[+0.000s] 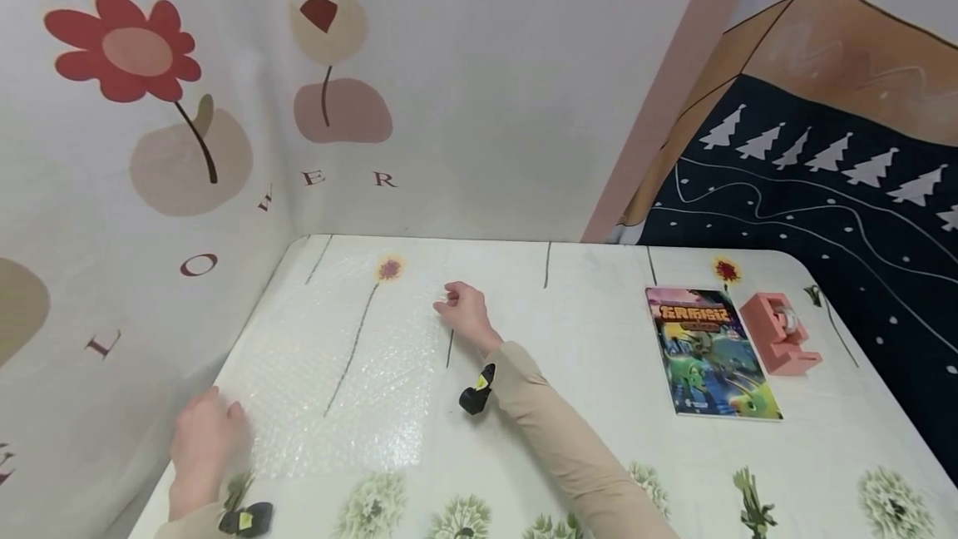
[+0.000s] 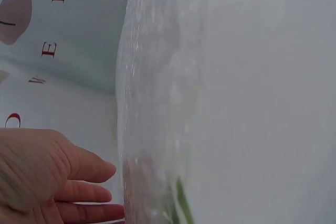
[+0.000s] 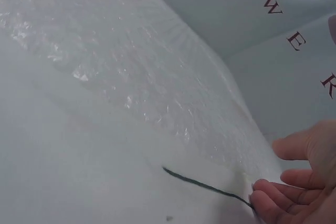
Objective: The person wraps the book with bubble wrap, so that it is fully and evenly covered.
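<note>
Two bare hands of mine lie by one clear bubble-wrap sheet (image 1: 359, 373). My right hand (image 1: 467, 313) is at its far right edge, fingers loosely bent and thumb apart from them, gripping nothing that I can see; whether the fingertips touch the plastic I cannot tell. My left hand (image 1: 204, 439) is beside the near left corner, thumb spread from nearly straight fingers.

The sheet lies flat on the left part of the table — one roughly rectangular piece, crinkled, glossy and dimpled, its long axis seemingly running away from me. Beneath it spreads one white flower-printed tablecloth (image 1: 584, 339). Well apart to my right lie one glossy dinosaur-cover book (image 1: 711, 356), its top pointing away, and just beside it one blocky pink tape dispenser (image 1: 771, 343) — one roll inside.
</note>
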### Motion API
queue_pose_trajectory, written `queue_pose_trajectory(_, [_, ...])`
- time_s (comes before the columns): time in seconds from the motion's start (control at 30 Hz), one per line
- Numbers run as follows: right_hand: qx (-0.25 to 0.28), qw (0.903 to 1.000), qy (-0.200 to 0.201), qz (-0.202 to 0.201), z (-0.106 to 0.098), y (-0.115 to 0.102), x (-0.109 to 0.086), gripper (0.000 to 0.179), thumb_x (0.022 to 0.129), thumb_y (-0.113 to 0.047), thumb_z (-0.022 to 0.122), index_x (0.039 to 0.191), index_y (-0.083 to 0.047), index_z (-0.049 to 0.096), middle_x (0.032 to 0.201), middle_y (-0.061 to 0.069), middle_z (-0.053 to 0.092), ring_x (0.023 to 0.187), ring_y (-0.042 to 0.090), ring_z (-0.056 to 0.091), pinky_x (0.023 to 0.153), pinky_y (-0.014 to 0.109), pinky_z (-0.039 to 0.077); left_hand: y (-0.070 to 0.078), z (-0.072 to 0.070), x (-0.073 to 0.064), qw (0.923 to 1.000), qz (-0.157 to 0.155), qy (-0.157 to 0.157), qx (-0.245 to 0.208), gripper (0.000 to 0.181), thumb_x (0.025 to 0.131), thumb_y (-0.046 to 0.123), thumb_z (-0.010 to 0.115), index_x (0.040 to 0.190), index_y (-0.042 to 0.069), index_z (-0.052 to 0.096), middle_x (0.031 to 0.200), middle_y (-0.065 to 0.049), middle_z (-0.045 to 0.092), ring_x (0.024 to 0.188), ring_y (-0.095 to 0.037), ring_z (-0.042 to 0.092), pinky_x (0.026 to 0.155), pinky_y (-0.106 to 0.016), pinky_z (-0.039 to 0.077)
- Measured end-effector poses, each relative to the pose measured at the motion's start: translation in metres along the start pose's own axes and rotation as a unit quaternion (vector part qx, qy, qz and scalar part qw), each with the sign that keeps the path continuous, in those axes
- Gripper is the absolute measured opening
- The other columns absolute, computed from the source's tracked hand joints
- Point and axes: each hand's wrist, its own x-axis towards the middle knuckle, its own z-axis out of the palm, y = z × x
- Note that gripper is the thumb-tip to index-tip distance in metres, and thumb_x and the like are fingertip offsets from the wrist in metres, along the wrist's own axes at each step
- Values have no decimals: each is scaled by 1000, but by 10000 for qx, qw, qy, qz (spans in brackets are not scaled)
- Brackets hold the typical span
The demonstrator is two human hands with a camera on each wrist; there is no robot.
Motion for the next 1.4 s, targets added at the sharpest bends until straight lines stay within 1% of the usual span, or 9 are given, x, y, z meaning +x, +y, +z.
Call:
queue_pose_trajectory(0.13, [171, 9993, 41, 331, 1, -5, 1, 39, 87, -13, 67, 121, 4, 58, 107, 14, 62, 96, 22, 61, 78, 28, 51, -4, -2, 2, 9999, -158, 58, 34, 47, 89, 7, 47, 122, -26, 37, 114, -45, 40, 107, -59, 41, 82, -62, 41])
queue_pose_trajectory(0.3, [610, 9911, 16, 1184, 2, -15, 5, 45, 88, -19, 66, 126, 2, 54, 116, 14, 61, 100, 22, 61, 83, 31, 51, -8, -2, 6, 9996, -153, 194, -111, 46, 87, 6, 49, 120, -25, 40, 113, -45, 43, 105, -58, 43, 81, -61, 42])
queue_pose_trajectory(0.4, [1006, 9798, -55, 1728, 3, -20, 8, 48, 88, -20, 65, 129, 2, 51, 107, 11, 64, 79, 14, 61, 70, 25, 50, -10, -2, 8, 9992, -199, 240, -255, 46, 86, 5, 49, 120, -24, 41, 114, -43, 44, 106, -57, 43, 82, -61, 41])
queue_pose_trajectory(0.5, [1379, 9679, -109, 2098, 3, -24, 10, 46, 88, -18, 64, 128, 3, 52, 83, 5, 63, 55, 8, 44, 51, 19, 37, -8, -3, 8, 9984, -221, 335, -400, 44, 86, 5, 49, 120, -23, 43, 114, -42, 46, 105, -56, 45, 82, -59, 42])
queue_pose_trajectory(0.57, [1645, 9612, -106, 2214, 3, -26, 11, 43, 89, -17, 63, 126, 3, 54, 72, 2, 59, 50, 8, 38, 46, 20, 31, -7, -5, 7, 9972, -284, 389, -570, 42, 87, 5, 48, 120, -21, 45, 113, -41, 48, 103, -54, 46, 81, -58, 42])
queue_pose_trajectory(0.73, [2011, 9561, -65, 2130, 3, -26, 11, 32, 90, -20, 62, 115, -1, 63, 74, -2, 59, 61, 8, 49, 53, 20, 35, -4, -8, 6, 9935, -387, 533, -932, 37, 87, 1, 49, 118, -17, 48, 111, -38, 51, 101, -50, 49, 81, -56, 42])
queue_pose_trajectory(0.97, [2394, 9531, 123, 1848, -2, -24, 13, 16, 89, -14, 63, 101, -4, 67, 75, -2, 57, 64, 9, 49, 50, 20, 32, -6, -9, 5, 9921, -171, 620, -1080, 34, 87, 2, 50, 117, -14, 50, 108, -36, 53, 98, -47, 50, 80, -55, 41])
queue_pose_trajectory(1.2, [2385, 9611, -218, 1377, -23, -20, 9, 15, 89, -8, 62, 100, 0, 65, 78, 1, 59, 67, 11, 50, 59, 21, 42, -6, -9, 6, 9901, -9, 711, -1208, 32, 88, 3, 53, 117, -13, 52, 107, -34, 56, 98, -47, 53, 79, -53, 43])
queue_pose_trajectory(1.4, [2470, 9636, -120, 1019, -46, -17, -2, 13, 88, -3, 61, 99, 3, 64, 84, 4, 62, 68, 8, 56, 65, 21, 50, 4, -11, 3, 9894, 62, 777, -1222, 31, 89, 3, 55, 116, -12, 54, 107, -33, 57, 97, -45, 55, 77, -50, 44])
